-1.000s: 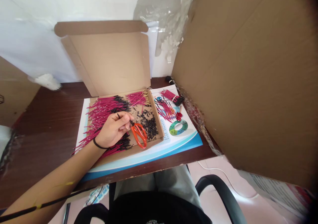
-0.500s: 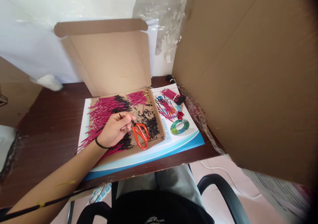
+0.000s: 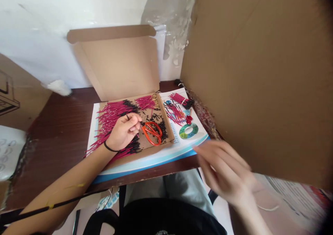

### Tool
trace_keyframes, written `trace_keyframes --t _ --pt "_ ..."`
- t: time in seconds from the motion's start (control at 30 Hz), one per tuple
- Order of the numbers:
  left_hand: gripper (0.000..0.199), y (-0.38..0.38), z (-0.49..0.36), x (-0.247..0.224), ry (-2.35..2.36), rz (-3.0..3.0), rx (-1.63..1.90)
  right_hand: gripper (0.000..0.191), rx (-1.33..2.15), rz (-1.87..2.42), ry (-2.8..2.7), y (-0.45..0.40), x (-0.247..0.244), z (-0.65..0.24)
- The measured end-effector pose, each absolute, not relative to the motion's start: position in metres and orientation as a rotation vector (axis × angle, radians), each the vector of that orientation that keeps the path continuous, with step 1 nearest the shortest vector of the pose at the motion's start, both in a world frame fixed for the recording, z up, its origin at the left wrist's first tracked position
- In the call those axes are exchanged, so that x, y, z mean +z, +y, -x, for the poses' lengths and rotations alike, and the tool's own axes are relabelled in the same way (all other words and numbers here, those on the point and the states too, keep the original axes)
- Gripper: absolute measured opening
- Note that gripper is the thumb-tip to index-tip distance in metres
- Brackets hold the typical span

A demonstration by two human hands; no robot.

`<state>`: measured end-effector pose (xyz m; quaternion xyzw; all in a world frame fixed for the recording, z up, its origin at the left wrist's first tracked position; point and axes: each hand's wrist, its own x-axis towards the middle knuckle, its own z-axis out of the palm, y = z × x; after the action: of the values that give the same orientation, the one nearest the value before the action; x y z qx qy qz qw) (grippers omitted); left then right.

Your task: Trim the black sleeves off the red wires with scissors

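Right hand (image 3: pixel 223 170) has swung in at lower right, open and blurred, past the surface (image 3: pixel 52 113) edge; left hand (image 3: pixel 124 131) pinches a thin black wire (image 3: pixel 127 117) just beside orange scissors (image 3: pixel 151 133) lying in the cardboard box (image 3: pixel 119 68).

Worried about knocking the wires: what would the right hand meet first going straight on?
Probably the printed mat's blue edge, right ahead of the right hand; blur hides its height above it.

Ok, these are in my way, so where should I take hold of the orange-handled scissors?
Grip the orange looped plastic handles from the right with your right hand. The loops lie flat on the small black bits and face right, while the blades point left toward your left hand.
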<state>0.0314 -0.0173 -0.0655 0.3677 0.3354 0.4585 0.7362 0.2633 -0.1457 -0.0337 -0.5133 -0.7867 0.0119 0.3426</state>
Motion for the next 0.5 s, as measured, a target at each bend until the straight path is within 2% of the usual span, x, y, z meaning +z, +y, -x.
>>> trace_keyframes --t 0.23,0.33,0.43,0.5 --pt "0.031 -0.012 -0.027 -0.063 0.689 -0.76 1.156 0.039 0.548 0.934 -2.381 -0.037 -0.043 -0.214" --pt "0.031 -0.012 -0.027 -0.062 0.681 -0.766 1.181 0.05 0.733 0.974 -2.353 -0.018 -0.05 -0.21" --pt "0.027 -0.015 -0.029 -0.06 0.659 -0.787 1.143 0.046 0.695 0.983 -2.329 -0.017 -0.056 -0.218" --pt "0.034 -0.018 -0.031 -0.059 0.658 -0.797 1.083 0.048 0.56 1.048 -2.298 -0.02 -0.057 -0.226"
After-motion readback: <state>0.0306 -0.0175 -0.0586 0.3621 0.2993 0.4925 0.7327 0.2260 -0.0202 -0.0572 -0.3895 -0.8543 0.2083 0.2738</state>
